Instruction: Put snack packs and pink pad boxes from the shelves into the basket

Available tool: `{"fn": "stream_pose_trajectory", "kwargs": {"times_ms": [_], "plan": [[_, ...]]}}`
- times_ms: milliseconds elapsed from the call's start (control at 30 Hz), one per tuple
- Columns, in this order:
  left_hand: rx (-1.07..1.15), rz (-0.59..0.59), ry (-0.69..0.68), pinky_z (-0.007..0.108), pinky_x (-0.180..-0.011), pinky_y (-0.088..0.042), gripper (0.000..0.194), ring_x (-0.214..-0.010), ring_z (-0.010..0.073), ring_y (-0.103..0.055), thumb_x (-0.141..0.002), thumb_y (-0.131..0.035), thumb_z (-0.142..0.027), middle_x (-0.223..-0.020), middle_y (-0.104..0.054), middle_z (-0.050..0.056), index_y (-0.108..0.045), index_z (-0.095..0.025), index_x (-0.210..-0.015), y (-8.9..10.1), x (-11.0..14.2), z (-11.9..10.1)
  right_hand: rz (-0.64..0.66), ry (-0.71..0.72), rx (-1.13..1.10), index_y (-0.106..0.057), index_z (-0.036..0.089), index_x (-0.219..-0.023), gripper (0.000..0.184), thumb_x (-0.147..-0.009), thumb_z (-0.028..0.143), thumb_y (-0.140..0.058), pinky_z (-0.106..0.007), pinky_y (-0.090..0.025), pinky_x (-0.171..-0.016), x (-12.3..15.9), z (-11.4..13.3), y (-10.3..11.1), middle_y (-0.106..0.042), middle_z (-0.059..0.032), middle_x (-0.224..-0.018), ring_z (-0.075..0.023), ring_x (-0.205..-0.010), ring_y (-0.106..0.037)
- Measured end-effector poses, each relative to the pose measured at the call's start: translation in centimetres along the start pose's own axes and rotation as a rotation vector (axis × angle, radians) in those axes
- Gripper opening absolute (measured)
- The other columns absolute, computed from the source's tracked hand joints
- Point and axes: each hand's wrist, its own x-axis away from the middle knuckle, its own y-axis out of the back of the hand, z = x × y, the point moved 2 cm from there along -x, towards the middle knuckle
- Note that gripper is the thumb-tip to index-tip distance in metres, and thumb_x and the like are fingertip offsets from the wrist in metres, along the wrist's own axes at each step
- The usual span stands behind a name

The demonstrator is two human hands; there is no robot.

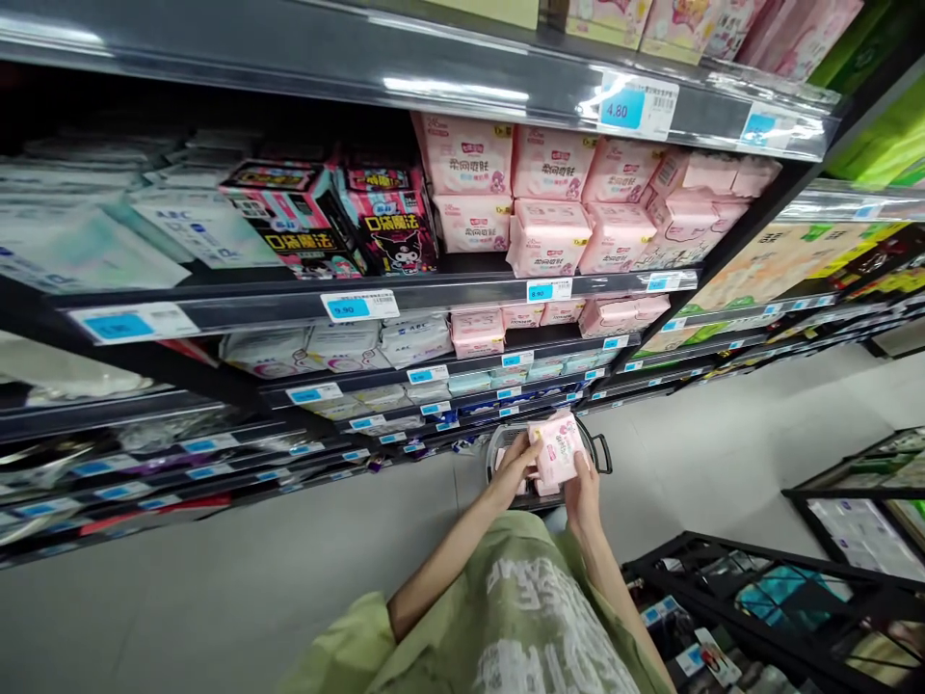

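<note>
Between my two hands is a pink pack of sanitary pads [556,451], its printed front tilted up toward me. My left hand [515,465] grips the pack's left edge, thumb on the front. On its lower right side my right hand [582,482] is closed on it too, with the thumb over the front corner. Below the pack stands a grey shopping basket [495,445] with a dark handle [605,455]. Parts of other pink packs [547,487] show inside it; my hands hide much of the basket's contents.
Ahead, a shelf [462,287] carries rows of similar pink packs [549,236], black printed boxes [390,226] and white-blue packs [209,226]. Price tags line the shelf edges. A dark display rack [723,549] stands close on my right. Grey floor tiles [289,578] extend on both sides.
</note>
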Motion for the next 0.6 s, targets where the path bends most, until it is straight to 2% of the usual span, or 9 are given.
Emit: {"fn": "stream_pose_trajectory", "kwargs": {"times_ms": [100, 167, 233, 300, 367, 500, 600], "plan": [[-0.157, -0.055, -0.091, 0.030, -0.077, -0.057, 0.070, -0.098, 0.0246, -0.074, -0.083, -0.076, -0.067, -0.115, -0.078, 0.008, -0.064, -0.023, -0.137, 0.4, -1.3, -1.6, 0.096, -0.056, 0.085, -0.074, 0.022, -0.125, 0.061, -0.072, 0.042, -0.094, -0.044, -0.056, -0.109, 0.4, -0.5, 0.3, -0.080, -0.0101, -0.127, -0.0297, -0.120, -0.074], [-0.332, 0.010, -0.115, 0.030, -0.079, -0.057, 0.070, -0.100, 0.0242, -0.074, -0.087, -0.072, -0.066, -0.116, -0.078, 0.007, -0.063, -0.025, -0.142, 0.6, -2.1, -3.1, 0.138, -0.073, 0.106, -0.074, 0.022, -0.126, 0.064, -0.070, 0.040, -0.096, -0.046, -0.056, -0.110, 0.7, -0.8, 0.4, -0.081, -0.0113, -0.124, -0.0306, -0.119, -0.075], [-0.530, 0.120, -0.116, 0.033, -0.088, -0.057, 0.070, -0.109, 0.0262, -0.073, -0.090, -0.069, -0.066, -0.129, -0.076, 0.008, -0.060, -0.027, -0.148, 0.7, -2.5, -4.4, 0.138, -0.069, 0.099, -0.073, 0.021, -0.128, 0.065, -0.071, 0.041, -0.096, -0.048, -0.056, -0.112, 0.9, -0.9, 0.4, -0.081, -0.0126, -0.124, -0.0313, -0.118, -0.076], [-0.720, 0.201, -0.142, 0.038, -0.100, -0.055, 0.076, -0.123, 0.0298, -0.069, -0.089, -0.071, -0.064, -0.144, -0.069, 0.008, -0.055, -0.030, -0.154, 0.6, -2.5, -5.3, 0.122, -0.057, 0.097, -0.073, 0.021, -0.128, 0.065, -0.071, 0.042, -0.096, -0.049, -0.056, -0.112, 1.0, -0.9, 0.4, -0.081, -0.0133, -0.125, -0.0319, -0.119, -0.076], [-0.864, 0.240, -0.172, 0.042, -0.108, -0.051, 0.087, -0.130, 0.0326, -0.065, -0.084, -0.077, -0.063, -0.152, -0.064, 0.008, -0.049, -0.030, -0.160, 0.2, -2.4, -5.8, 0.123, -0.048, 0.098, -0.073, 0.021, -0.127, 0.065, -0.071, 0.042, -0.096, -0.049, -0.056, -0.112, 1.0, -0.7, 0.5, -0.080, -0.0132, -0.125, -0.0319, -0.119, -0.076], [-1.025, 0.238, -0.191, 0.045, -0.106, -0.054, 0.100, -0.124, 0.0341, -0.068, -0.078, -0.083, -0.059, -0.145, -0.067, 0.012, -0.042, -0.026, -0.163, -1.0, -3.3, -6.9, 0.133, -0.071, 0.084, -0.073, 0.023, -0.125, 0.066, -0.068, 0.046, -0.098, -0.047, -0.060, -0.105, 0.8, -0.5, 1.3, -0.079, -0.0125, -0.128, -0.0311, -0.115, -0.077], [-1.149, 0.168, -0.367, 0.044, -0.109, -0.052, 0.095, -0.129, 0.0332, -0.065, -0.080, -0.083, -0.055, -0.148, -0.065, 0.012, -0.044, -0.026, -0.162, -2.2, -5.4, -10.0, 0.132, -0.121, 0.114, -0.074, 0.023, -0.121, 0.064, -0.068, 0.053, -0.096, -0.045, -0.063, -0.094, 0.7, -0.6, 2.3, -0.081, -0.0141, -0.124, -0.0304, -0.103, -0.080]]}}
